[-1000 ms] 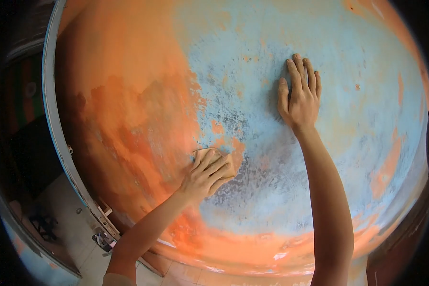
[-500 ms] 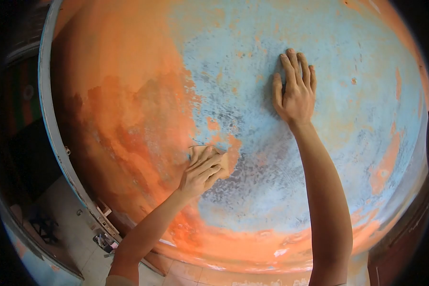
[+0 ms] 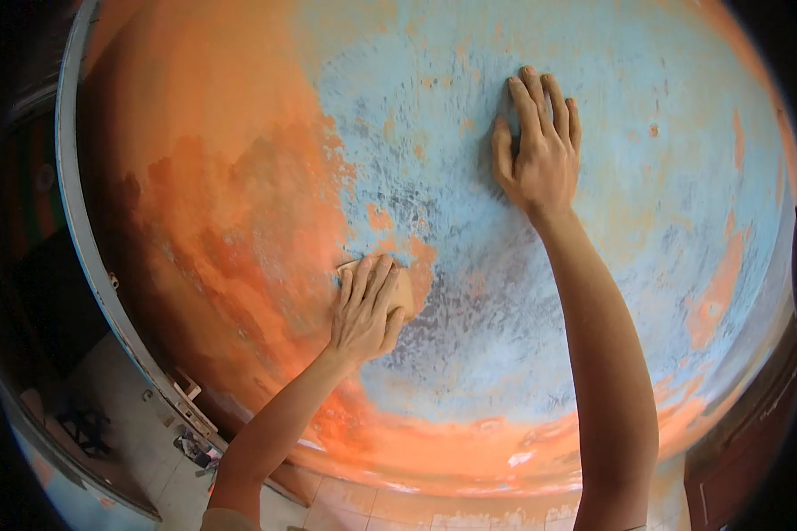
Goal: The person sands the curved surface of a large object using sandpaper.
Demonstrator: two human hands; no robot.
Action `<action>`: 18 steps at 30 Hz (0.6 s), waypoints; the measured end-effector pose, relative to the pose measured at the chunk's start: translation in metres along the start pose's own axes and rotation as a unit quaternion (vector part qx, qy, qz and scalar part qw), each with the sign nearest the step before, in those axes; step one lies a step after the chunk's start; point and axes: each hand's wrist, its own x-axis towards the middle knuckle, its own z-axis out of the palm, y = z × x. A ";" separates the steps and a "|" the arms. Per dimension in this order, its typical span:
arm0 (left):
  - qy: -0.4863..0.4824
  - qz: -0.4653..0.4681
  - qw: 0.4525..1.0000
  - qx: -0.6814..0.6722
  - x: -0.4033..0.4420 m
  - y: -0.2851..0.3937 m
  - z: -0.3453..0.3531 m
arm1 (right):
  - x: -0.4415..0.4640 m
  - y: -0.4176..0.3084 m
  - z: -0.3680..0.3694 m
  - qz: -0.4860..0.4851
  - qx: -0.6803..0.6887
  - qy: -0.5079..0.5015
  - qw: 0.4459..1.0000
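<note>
A large curved surface (image 3: 478, 372) with worn orange and light blue paint fills most of the head view. My left hand (image 3: 363, 308) presses a tan sheet (image 3: 405, 296) against it, beside orange patches at the edge of the blue area; the thumb lies along the sheet's lower right side and the fingers rest over it. Higher up and to the right, my right hand (image 3: 540, 150) lies against the blue paint with its fingers spread and nothing in it.
A pale frame edge (image 3: 84, 212) curves down the left side. Beyond it are a tiled floor (image 3: 142, 425), a dark stool-like object (image 3: 84, 429) and small items (image 3: 195, 450) near the frame's foot. A dark reddish panel (image 3: 735, 478) stands at lower right.
The view has shifted, with the surface and both hands now farther left and higher in it. My left hand's fingers have straightened and point more upward over the sheet. My right hand remains spread.
</note>
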 end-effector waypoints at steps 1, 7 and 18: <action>-0.003 -0.001 1.000 -0.001 0.002 0.003 -0.001 | 0.000 0.000 0.000 -0.005 -0.002 0.005 1.000; -0.024 -0.036 0.999 0.020 -0.003 0.003 0.009 | 0.000 0.000 0.001 -0.009 -0.004 0.016 1.000; 0.169 -0.096 0.977 0.092 0.135 -0.037 -0.046 | -0.001 0.002 0.002 -0.016 -0.004 0.021 1.000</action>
